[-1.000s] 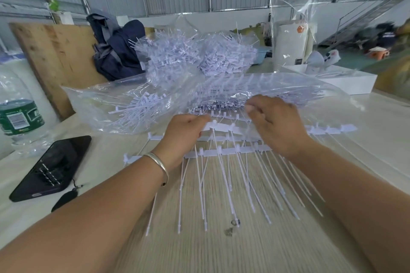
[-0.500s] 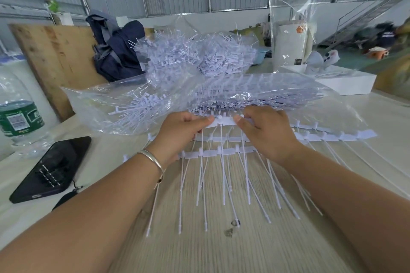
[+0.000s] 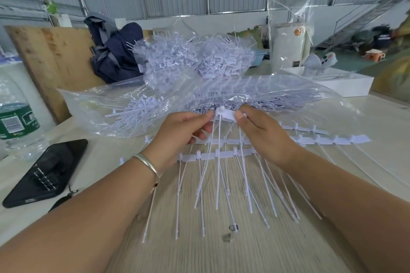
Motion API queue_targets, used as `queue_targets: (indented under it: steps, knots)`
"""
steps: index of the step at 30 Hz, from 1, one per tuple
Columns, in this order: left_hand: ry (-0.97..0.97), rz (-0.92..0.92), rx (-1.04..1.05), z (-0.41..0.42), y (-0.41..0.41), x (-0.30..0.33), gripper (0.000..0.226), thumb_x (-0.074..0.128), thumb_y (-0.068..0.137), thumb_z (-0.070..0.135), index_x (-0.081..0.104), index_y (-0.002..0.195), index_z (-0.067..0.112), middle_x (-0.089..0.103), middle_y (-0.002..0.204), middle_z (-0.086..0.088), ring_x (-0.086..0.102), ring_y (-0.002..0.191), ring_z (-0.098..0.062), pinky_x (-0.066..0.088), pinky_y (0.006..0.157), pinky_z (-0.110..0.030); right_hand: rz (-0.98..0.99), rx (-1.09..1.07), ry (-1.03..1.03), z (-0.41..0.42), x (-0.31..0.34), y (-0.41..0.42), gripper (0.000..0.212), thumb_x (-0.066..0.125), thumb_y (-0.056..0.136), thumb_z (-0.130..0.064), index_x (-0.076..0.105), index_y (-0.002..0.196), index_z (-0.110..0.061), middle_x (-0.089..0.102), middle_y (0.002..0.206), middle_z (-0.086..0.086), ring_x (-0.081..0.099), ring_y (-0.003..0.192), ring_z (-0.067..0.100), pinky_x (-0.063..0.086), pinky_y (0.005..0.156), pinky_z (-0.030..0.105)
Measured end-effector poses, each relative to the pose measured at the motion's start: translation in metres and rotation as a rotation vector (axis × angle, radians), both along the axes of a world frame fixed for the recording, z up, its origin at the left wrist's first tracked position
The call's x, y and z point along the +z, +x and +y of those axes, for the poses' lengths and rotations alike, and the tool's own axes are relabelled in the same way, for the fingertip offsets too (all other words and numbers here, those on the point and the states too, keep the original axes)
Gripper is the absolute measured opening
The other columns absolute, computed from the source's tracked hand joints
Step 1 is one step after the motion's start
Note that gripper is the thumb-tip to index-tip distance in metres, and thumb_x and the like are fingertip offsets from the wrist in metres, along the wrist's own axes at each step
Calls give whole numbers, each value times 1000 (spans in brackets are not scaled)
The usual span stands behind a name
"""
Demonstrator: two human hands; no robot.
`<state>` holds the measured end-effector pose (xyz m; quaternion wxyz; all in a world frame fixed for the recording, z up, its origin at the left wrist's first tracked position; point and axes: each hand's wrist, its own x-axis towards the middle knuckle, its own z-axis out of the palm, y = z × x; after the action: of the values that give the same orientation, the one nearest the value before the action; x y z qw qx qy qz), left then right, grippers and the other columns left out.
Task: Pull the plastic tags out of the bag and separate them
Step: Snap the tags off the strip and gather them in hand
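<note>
A clear plastic bag [image 3: 93, 108] full of white plastic tags lies across the table in front of me. Both hands hold a short strip of joined tags [image 3: 225, 115] just above the table, its thin tails hanging down. My left hand [image 3: 182, 131] pinches the strip's left end. The right end is pinched by my right hand [image 3: 261, 135]. More strips of tags [image 3: 221, 154] lie flat on the table under and beside my hands, tails pointing toward me.
A black phone [image 3: 46, 170] and a water bottle [image 3: 13, 115] sit at the left. Behind the bag are a heap of tags [image 3: 193, 60], a dark backpack [image 3: 113, 55], a wooden board [image 3: 51, 60] and a white tray [image 3: 346, 83]. Two small metal bits [image 3: 229, 231] lie near me.
My hands have lifted off the table and drawn closer together, raising one short strip of tags. The strips below have shifted slightly.
</note>
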<state>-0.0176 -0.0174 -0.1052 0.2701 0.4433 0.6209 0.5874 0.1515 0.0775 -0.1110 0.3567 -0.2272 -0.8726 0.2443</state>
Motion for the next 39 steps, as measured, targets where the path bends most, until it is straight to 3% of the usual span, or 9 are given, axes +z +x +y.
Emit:
queue_targets:
  steps: [5,8,12,16,20,25,32,36,39]
  knots:
    - [15,-49,-140,-1,4,2,33,70,69,55,79,83,26,73,81,4,56,62,-6,39,54,-16,-85,53,32,-7,-5,-2,33,33,103,-32,31,69,-29,37,64,-6,40,67,17,38,73,40]
    - [-26,-167,-302,-2,7,0,27,70,69,49,78,80,25,71,76,4,54,57,-4,36,51,-16,-28,90,73,-9,-5,-4,30,35,102,-29,38,74,-21,38,63,-6,42,65,18,38,70,40]
    - [-58,-255,-416,-1,10,-3,18,67,71,35,78,81,24,69,72,4,59,61,-5,34,65,-27,1,149,149,-14,-2,-4,37,30,101,-36,49,86,-8,48,66,-2,48,66,19,41,67,38]
    - [-58,-289,-415,0,9,-1,22,64,73,30,73,89,18,68,72,3,60,60,-7,34,65,-29,-12,129,193,-17,2,-4,36,26,99,-44,44,81,-18,49,68,0,49,69,20,44,69,43]
    - [-113,-363,-467,0,6,4,29,59,80,45,76,79,22,70,76,0,63,64,-10,38,65,-25,-27,4,254,-13,3,-4,37,27,96,-47,44,82,-17,44,62,-5,45,64,17,42,64,41]
    - [-88,-410,-391,-1,-1,4,16,68,77,34,67,71,19,62,66,0,57,54,-10,44,49,-19,-13,-37,232,-3,-1,0,31,38,98,-42,42,79,-19,39,57,-7,40,56,12,37,58,37]
    - [-36,-493,-299,3,-4,-2,8,68,73,12,65,80,10,63,68,-3,54,50,-7,42,39,-15,-7,-104,93,5,0,2,37,38,97,-47,42,68,-24,46,61,-1,47,62,20,42,66,39]
    - [-68,-460,-211,5,-9,-1,13,67,76,11,60,86,9,62,65,-1,40,41,-4,22,29,-12,-15,-272,-212,12,-1,4,72,25,90,-68,61,90,-5,64,87,12,60,84,27,46,81,38]
    - [-101,-301,-130,5,-12,-4,7,66,86,8,61,80,9,55,63,1,29,39,-5,20,32,-13,31,-319,-292,18,1,5,79,26,92,-67,61,94,4,68,87,15,61,82,28,47,77,35]
